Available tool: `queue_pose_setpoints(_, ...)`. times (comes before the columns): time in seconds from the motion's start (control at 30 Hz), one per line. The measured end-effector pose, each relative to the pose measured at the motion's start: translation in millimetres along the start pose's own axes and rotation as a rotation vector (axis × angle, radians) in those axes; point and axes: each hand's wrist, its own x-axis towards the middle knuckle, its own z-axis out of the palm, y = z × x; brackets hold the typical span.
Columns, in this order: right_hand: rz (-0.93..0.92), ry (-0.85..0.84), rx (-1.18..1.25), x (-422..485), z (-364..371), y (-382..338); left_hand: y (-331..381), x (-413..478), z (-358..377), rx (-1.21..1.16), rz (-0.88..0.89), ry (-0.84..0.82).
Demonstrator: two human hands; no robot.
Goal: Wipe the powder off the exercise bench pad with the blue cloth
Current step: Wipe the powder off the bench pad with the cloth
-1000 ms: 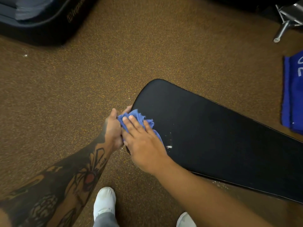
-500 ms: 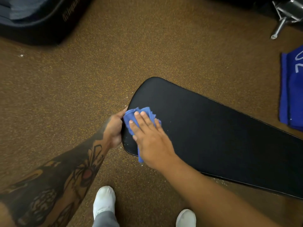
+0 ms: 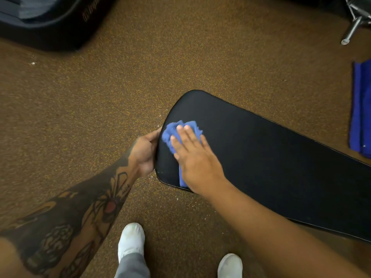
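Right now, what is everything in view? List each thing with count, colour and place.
bench pad: one, black, slanting from centre to lower right
blue cloth: one, blue, bunched on the pad's left end
fabric: one, blue, on the floor at the right edge
case: one, dark, top left, cut off
metal leg: one, silver, top right
floor: brown, speckled
shoes: two, white, bottom centre
left grip: one, holds the pad's end edge
right grip: one, flat, pressing the cloth

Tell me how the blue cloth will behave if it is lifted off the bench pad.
Probably floppy: the blue cloth lies bunched in soft folds under the flat fingers of the right hand. Likely light, since it looks thin and crumpled. It may skid on the smooth bench pad unless pressed down.
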Motion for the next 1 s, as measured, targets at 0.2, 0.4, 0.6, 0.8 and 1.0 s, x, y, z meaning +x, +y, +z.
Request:
queue_pose_setpoints(0.2, -0.227, -0.061, -0.008, -31.2, 4.7, -30.3, -2.0, 5.6, -8.4, -0.105, 0.051, 0.042)
queue_pose_setpoints(0.4, -0.212, -0.022, -0.085, -30.7, 1.3, 5.0, -2.3, 5.6, -8.3, -0.095, 0.037, -0.004)
queue_pose_setpoints(0.6, -0.037, 0.012, 0.025, -9.4, 7.1, -43.3, -0.5, 1.0, -8.0, -0.12, 0.043, 0.067)
queue_pose_setpoints(0.8, -0.158, -0.081, -0.062, -41.1, 8.0, -29.2, -3.1, -1.8, -4.3, -0.102, 0.06, 0.059)
queue_pose_setpoints(1.0, 0.357, -0.033, 0.125, 4.4, -6.5, -7.6, -6.9, -2.7, 5.7, 0.022, 0.115, 0.043)
